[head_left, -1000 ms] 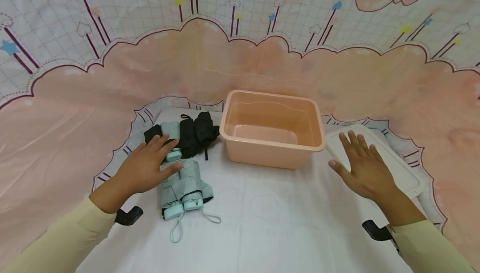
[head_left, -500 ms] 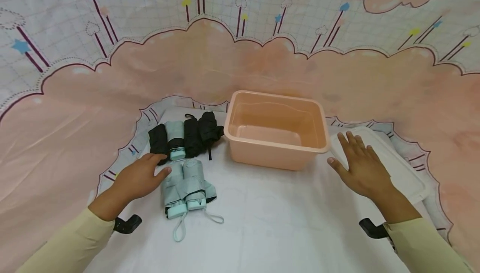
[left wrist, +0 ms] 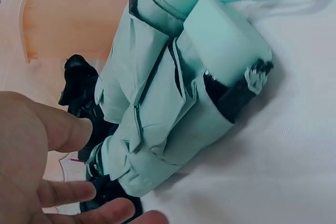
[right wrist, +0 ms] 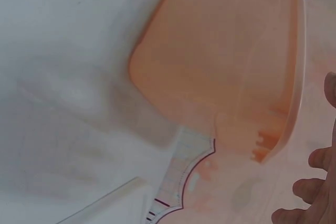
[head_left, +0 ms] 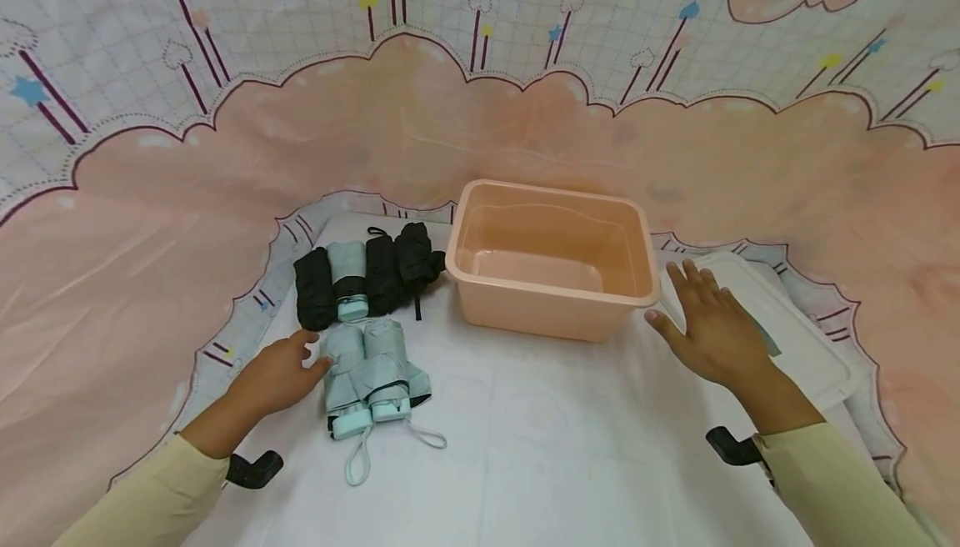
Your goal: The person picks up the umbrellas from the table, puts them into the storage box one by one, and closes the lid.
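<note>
Two folded mint-green umbrellas lie side by side: the left mint umbrella [head_left: 347,380] and the right mint umbrella [head_left: 386,372], wrist loops toward me. My left hand [head_left: 273,376] is at the left one's side, fingers slightly bent and holding nothing. The left wrist view shows its thumb and fingers apart, with the mint fabric [left wrist: 152,93] beyond them. Behind lie a black umbrella [head_left: 315,288], a mint umbrella with a black band [head_left: 348,268] and more black folded umbrellas [head_left: 383,276]. My right hand [head_left: 708,326] is spread, palm down, over a white lid [head_left: 810,355].
A peach plastic tub [head_left: 540,309] stands upright at the back middle, between the umbrellas and the lid, and nothing shows inside it. White cloth [head_left: 540,447] covers the tabletop. A peach patterned sheet [head_left: 300,147] rises behind.
My left hand has drawn back from over the rear umbrellas to the side of the front mint ones, its fingers bending. My right hand has shifted slightly left, closer to the tub.
</note>
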